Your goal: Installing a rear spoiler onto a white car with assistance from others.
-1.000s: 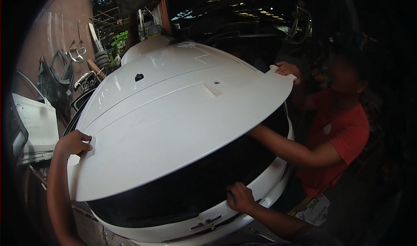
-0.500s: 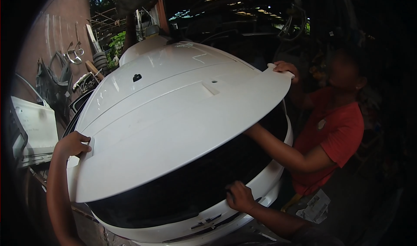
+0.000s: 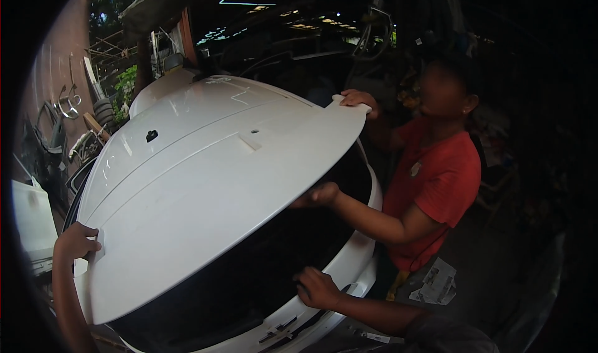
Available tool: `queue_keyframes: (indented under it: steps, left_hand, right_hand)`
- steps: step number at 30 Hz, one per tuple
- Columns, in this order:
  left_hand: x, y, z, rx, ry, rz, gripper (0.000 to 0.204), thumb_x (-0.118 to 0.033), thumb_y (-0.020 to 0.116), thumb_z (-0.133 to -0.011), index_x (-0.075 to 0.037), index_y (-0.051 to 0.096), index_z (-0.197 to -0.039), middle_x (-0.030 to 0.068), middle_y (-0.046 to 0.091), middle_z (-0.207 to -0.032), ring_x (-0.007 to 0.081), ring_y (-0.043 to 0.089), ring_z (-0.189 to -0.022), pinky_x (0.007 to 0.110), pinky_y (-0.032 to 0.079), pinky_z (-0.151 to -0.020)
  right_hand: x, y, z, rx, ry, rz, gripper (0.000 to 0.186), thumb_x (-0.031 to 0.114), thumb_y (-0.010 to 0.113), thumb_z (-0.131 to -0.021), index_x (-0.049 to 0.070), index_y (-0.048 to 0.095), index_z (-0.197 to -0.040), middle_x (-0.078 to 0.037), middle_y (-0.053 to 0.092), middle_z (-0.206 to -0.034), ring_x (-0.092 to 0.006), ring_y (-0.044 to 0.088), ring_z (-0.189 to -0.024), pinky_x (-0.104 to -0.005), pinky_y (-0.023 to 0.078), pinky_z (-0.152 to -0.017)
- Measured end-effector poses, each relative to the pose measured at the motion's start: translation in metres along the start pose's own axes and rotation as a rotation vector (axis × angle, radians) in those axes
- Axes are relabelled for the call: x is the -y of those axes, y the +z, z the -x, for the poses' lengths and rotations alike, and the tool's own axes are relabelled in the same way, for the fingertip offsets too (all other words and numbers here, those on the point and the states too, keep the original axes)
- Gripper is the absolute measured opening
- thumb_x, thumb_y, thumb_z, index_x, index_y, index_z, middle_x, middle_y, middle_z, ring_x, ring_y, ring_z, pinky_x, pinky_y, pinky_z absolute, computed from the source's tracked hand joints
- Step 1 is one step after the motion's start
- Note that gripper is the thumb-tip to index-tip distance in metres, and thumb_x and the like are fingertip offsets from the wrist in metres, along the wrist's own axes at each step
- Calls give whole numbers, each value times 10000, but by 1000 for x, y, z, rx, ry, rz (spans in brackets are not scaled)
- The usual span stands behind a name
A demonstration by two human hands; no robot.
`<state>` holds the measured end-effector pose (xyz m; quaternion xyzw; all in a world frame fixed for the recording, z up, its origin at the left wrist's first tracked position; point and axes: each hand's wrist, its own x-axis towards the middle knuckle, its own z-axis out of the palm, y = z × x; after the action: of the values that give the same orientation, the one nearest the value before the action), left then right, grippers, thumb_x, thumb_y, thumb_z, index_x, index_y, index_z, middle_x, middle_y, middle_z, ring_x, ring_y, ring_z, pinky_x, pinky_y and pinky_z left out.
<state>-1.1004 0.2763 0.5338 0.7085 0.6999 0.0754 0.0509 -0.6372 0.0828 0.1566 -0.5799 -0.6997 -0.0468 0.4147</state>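
A wide white spoiler panel (image 3: pixel 174 228) rests over the rear of a white car (image 3: pixel 205 94), its near edge jutting out above the dark rear window (image 3: pixel 249 291). My left hand (image 3: pixel 77 241) grips the panel's left end, thumb on top; its underside fingers are hidden. My right hand (image 3: pixel 317 288) hovers by the rear window above the tailgate's lower white part, fingers loosely bent, with nothing visible in it. A co-worker in a red shirt (image 3: pixel 445 172) holds the panel's right end with one hand (image 3: pixel 358 99); the other hand (image 3: pixel 321 195) is palm up beneath the near edge.
Crumpled newspaper (image 3: pixel 436 281) lies on the floor at the right. Along the left wall stand a white panel (image 3: pixel 32 219), dark car parts (image 3: pixel 50 135) and stacked tyres (image 3: pixel 104 113). A small black fitting (image 3: pixel 151 136) sits on the roof.
The whole scene has shifted left and slightly down in view. The co-worker's lower hand has come out from under the panel and now shows palm up. My left hand keeps its grip.
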Motion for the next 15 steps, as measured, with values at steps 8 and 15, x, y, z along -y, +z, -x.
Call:
queue_keyframes:
  steps: [8, 15]
  left_hand:
    - [0, 6, -8, -85, 61, -145, 564, -161, 852, -708, 9, 725, -1230, 235, 766, -1002, 307, 768, -857, 365, 576, -833]
    - [-1, 4, -3, -85, 8, -105, 553, -149, 847, -704, 0, 731, -1224, 245, 762, -988, 309, 766, -847, 374, 572, -835]
  right_hand:
    - [-1, -6, 2, 37, -7, -31, 319, 93, 669, -857, 25, 601, -1162, -139, 549, -1011, -319, 609, -926, -417, 552, -747]
    - [3, -8, 1, 52, -2, -40, 321, 88, 668, -856, 31, 595, -1164, -138, 549, -1020, -318, 605, -934, -415, 553, -760]
